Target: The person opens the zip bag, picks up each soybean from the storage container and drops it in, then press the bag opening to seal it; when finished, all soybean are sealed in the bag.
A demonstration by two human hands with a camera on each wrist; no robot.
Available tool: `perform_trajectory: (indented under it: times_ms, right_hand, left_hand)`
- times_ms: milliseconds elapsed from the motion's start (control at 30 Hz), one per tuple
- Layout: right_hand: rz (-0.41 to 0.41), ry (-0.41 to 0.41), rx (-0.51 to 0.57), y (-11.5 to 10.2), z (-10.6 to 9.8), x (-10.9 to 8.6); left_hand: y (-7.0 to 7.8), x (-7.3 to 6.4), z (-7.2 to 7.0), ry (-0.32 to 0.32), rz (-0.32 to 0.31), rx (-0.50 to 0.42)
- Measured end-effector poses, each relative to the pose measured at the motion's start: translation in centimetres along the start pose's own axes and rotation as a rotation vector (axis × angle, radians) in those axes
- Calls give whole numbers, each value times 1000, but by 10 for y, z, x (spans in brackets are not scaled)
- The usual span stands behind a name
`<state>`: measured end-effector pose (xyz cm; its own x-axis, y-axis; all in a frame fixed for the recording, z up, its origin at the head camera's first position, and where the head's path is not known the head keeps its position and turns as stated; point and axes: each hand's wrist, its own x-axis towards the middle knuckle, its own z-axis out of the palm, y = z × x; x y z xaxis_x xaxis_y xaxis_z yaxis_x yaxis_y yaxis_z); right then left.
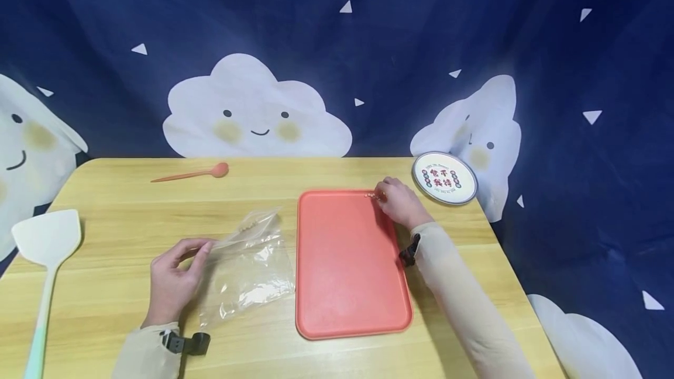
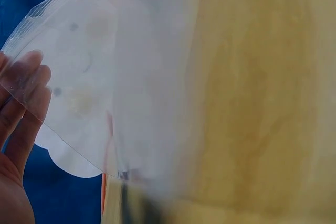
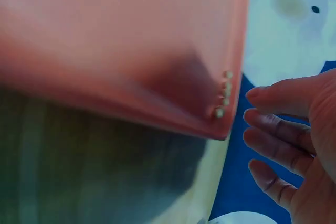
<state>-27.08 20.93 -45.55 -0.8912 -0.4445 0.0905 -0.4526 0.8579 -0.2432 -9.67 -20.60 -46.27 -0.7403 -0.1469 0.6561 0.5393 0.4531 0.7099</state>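
A clear zip bag [image 1: 247,274] is pinched at its upper edge by my left hand [image 1: 176,274], thumb against fingers. In the left wrist view the film of the bag [image 2: 79,93] crosses in front of the fingertips. Small pale specks show near the bag's top corner; what they are is too small to tell. My right hand [image 1: 401,200] is over the far right corner of a red tray [image 1: 347,262]. Several small pale gold beads [image 3: 226,94] lie in a row along that corner's rim. Seen from the right wrist, the fingers are loosely bent, apart from the beads, and hold nothing.
A round plate [image 1: 444,178] with red lettering stands beyond the right hand at the table's edge. At the back lies an orange spoon [image 1: 210,171]. A white spatula [image 1: 48,238] with a mint handle lies far left on the wooden table [image 1: 126,215]. A blue cloud-print curtain [image 1: 379,45] hangs behind.
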Motion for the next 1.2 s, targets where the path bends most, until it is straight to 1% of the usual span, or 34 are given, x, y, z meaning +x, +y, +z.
perform_trajectory:
  times_ms: [67, 167, 267, 367, 533, 767, 900, 967, 1100, 1200]
  right_hand:
    - [-26, 0, -49, 2, 3, -1]
    - [-50, 7, -98, 4, 8, 0]
    - [-46, -6, -120, 5, 10, 1]
    - [-33, -39, -136, 5, 11, 2]
    - [-32, -84, -144, 3, 10, 3]
    - [-36, -110, -134, 7, 13, 6]
    - [-27, -112, -100, 9, 11, 6]
    - [-24, -96, -67, 7, 7, 5]
    - [-15, -38, 41, 0, 0, 3]
    - [-24, 25, 132, -10, -7, 2]
  left_hand:
    - [-1, 0, 0, -2, 4, 2]
    - [-10, -3, 0, 0, 3, 12]
    - [-23, -8, -1, 3, -2, 14]
    - [-30, -10, -1, 1, -10, 15]
    - [-31, -11, -2, -9, -27, 22]
    - [-31, -11, -3, -18, -36, 43]
    - [-31, -10, -4, -15, -45, 53]
    - [-31, -10, -4, -9, -39, 51]
    - [-33, -11, -3, 3, -23, 39]
    - [-34, -11, -3, 6, -20, 33]
